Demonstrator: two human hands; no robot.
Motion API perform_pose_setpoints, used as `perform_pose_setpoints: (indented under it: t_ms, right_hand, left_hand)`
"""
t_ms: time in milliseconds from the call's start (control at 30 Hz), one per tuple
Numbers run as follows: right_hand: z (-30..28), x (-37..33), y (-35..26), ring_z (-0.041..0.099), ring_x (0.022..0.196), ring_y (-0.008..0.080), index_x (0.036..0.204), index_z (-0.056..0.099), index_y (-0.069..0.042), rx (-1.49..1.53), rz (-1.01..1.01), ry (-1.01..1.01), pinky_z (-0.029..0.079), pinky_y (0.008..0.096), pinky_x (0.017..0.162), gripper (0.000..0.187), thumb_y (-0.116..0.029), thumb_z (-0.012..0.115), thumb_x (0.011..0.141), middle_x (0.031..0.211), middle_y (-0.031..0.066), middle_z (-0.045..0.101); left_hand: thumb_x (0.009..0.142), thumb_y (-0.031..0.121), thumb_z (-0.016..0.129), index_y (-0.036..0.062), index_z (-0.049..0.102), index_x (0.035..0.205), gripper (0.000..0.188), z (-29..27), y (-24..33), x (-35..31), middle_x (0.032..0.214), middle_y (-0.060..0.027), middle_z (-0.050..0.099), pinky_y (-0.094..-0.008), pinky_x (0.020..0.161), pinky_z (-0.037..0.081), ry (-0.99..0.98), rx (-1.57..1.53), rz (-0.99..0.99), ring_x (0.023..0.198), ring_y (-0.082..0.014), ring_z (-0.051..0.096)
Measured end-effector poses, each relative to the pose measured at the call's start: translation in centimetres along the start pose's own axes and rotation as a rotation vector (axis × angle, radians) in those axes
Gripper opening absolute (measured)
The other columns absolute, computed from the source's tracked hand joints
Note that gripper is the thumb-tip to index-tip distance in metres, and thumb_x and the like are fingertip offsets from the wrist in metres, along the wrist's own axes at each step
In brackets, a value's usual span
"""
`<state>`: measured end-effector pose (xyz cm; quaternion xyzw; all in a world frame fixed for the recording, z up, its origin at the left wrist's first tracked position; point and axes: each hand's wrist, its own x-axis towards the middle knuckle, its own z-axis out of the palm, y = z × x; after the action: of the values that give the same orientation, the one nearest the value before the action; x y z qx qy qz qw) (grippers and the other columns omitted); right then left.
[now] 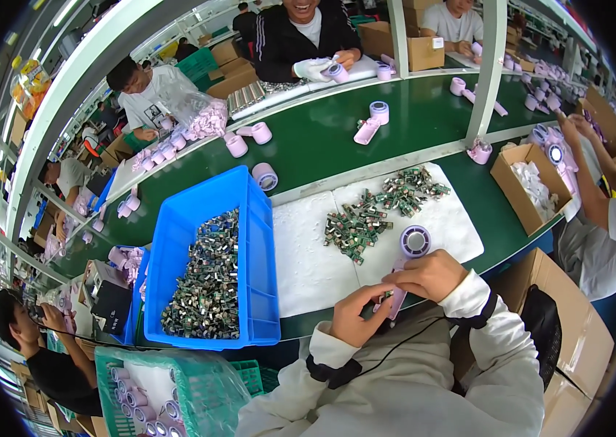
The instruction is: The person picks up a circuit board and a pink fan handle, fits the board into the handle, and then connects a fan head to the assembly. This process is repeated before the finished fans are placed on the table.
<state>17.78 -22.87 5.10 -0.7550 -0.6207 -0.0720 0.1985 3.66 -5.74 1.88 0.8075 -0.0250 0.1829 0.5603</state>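
Observation:
A lilac handheld fan (416,241) lies in front of me, its round head on the white foam sheet (308,255) and its handle pointing toward my lap. Fingers of my right hand (434,277) are closed over that handle. Beside the handle, my left hand (355,318) pinches a small green circuit board (385,296). Part of the handle is hidden by both hands. Loose circuit boards (357,227) lie in heaps on the foam, beyond my hands.
At my left stands a blue bin (259,262) of circuit boards; below it is a green crate (213,386) of fans. Fan parts (368,131) rest on the green conveyor (315,131). A cardboard box (515,164) stands at right. Co-workers sit around the line.

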Motion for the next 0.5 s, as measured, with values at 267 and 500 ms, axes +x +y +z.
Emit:
perform_pose_setpoints:
  t_ms: [267,500]
  right_hand:
    - [-0.9,2.0,0.0,0.067,0.068,0.0206,0.107,0.070,-0.016,-0.136,-0.187,-0.162,0.053,0.0357,0.056,0.028,-0.018,0.066,0.080,0.075,0.0028,0.063]
    - [1.0,0.3,0.5,0.065,0.058,0.0215,0.099,0.075,-0.009,0.228,0.142,0.144,0.052,0.0328,0.053,0.019,-0.016,0.075,0.081,0.070,0.0067,0.067]
  left_hand:
    - [0.087,0.003,0.072,0.0040,0.069,0.113,0.027,-0.4,0.3,-0.3,0.095,-0.0107,0.071,-0.0283,0.074,0.053,-0.063,0.007,-0.038,0.080,-0.0168,0.067]
    - [0.086,0.003,0.072,0.0028,0.069,0.112,0.026,0.3,-0.2,-0.4,0.099,-0.0126,0.072,-0.0292,0.077,0.054,-0.048,-0.078,0.009,0.085,-0.0183,0.069]
